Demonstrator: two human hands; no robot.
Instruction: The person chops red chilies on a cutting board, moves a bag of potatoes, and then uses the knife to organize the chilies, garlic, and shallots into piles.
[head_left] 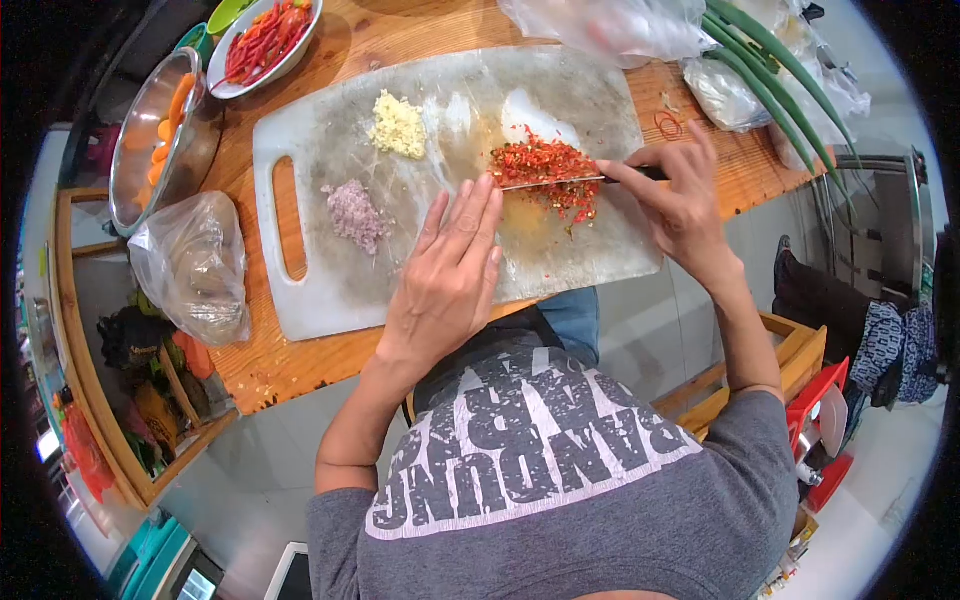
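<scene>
A white cutting board (330,290) lies on the wooden table. On it sit a pile of chopped red chili (545,170), a heap of minced garlic (398,125) and a small mound of minced shallot (354,213). My right hand (680,205) grips the handle of a knife (555,181), whose blade lies across the chili pile. My left hand (450,275) is flat with fingers together, its fingertips resting on the blade's tip end beside the chili.
A white bowl of red chili strips (265,42) and a steel bowl of carrot pieces (160,135) stand at the far left. A plastic bag (195,265) lies left of the board. Green onions (775,85) and more bags (620,25) lie at the right.
</scene>
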